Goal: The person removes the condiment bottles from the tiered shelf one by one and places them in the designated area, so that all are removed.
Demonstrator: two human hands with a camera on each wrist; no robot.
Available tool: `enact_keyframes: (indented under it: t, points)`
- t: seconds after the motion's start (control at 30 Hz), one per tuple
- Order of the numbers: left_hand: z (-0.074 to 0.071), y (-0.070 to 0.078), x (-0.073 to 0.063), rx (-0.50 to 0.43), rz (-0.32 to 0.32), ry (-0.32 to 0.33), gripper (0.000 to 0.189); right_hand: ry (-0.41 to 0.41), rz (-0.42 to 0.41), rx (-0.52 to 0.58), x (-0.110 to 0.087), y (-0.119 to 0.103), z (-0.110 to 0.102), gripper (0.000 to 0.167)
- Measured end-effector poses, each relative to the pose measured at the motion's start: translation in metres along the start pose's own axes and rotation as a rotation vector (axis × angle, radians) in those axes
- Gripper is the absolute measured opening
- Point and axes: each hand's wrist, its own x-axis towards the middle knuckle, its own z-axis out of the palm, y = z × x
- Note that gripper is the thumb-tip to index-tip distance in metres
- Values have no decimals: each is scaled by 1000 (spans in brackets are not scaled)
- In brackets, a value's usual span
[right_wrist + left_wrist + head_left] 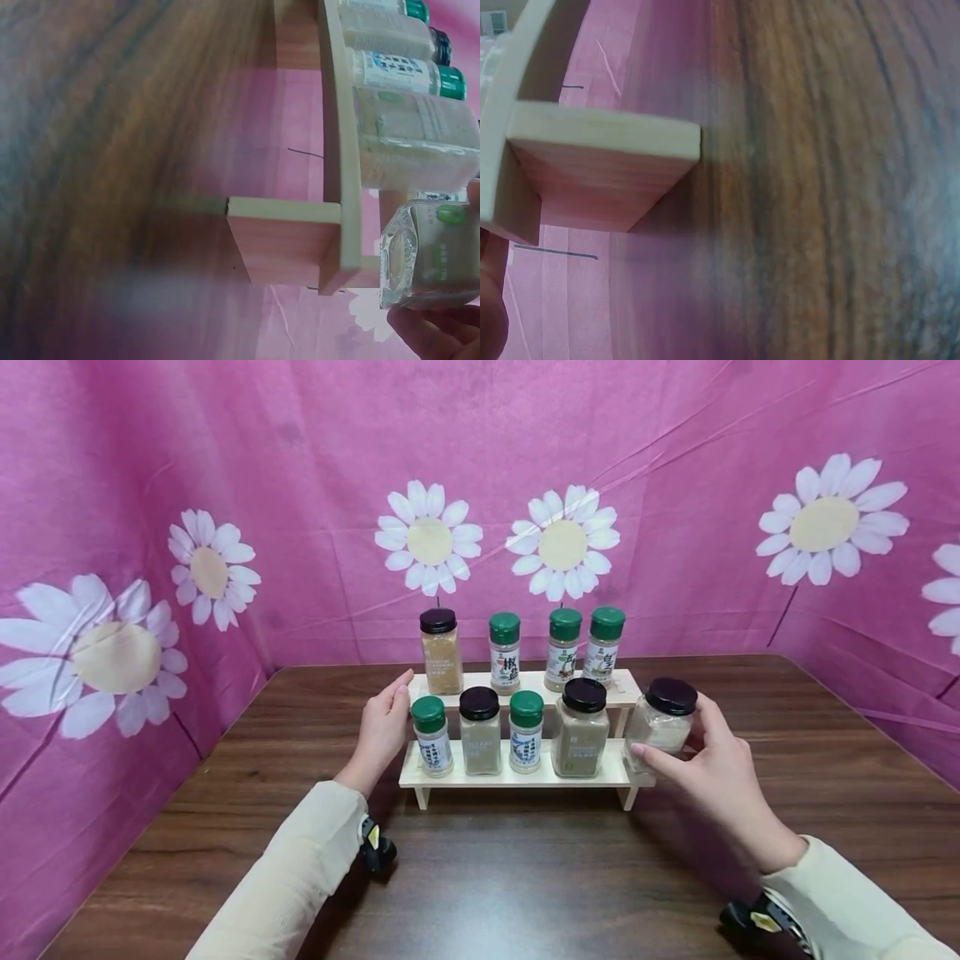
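A two-tier pale wooden rack [525, 781] stands on the table. My left hand [380, 722] touches the left end of its upper tier, fingers fairly straight; only a little of this hand shows in the left wrist view. My right hand [712, 760] grips a square clear jar [660, 728] of pale powder with a black lid, thumb in front. It leans slightly at the right end of the lower tier. In the right wrist view the jar's base [397, 259] is a little above the shelf board [345, 150]. Next to it is a larger black-lidded jar [581, 739] of grey-brown powder.
Along the lower tier are a green-capped shaker [432, 743], a black-lidded jar [481, 739] and another green-capped shaker [526, 739]. The upper tier holds a tan-filled jar [441, 656] and several green-capped shakers [506, 656]. Behind the wooden table [487, 877] hangs a pink daisy-print cloth [322, 460].
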Motion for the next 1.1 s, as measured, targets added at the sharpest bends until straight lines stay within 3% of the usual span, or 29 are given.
enact_keyframes:
  t: [0.33,0.7,0.83,1.1]
  points:
    - [1,1,-1,-31,-5,1,39,135,-92,50,10,3,-13,74]
    - [2,2,1,-62,-7,-19,40,206,-45,-14,33,13,-31,71]
    - [4,0,3,-72,-8,-13,40,209,-39,-41,39,21,-33,70]
    - [4,-2,-3,-72,9,13,42,137,16,-57,46,44,-25,68]
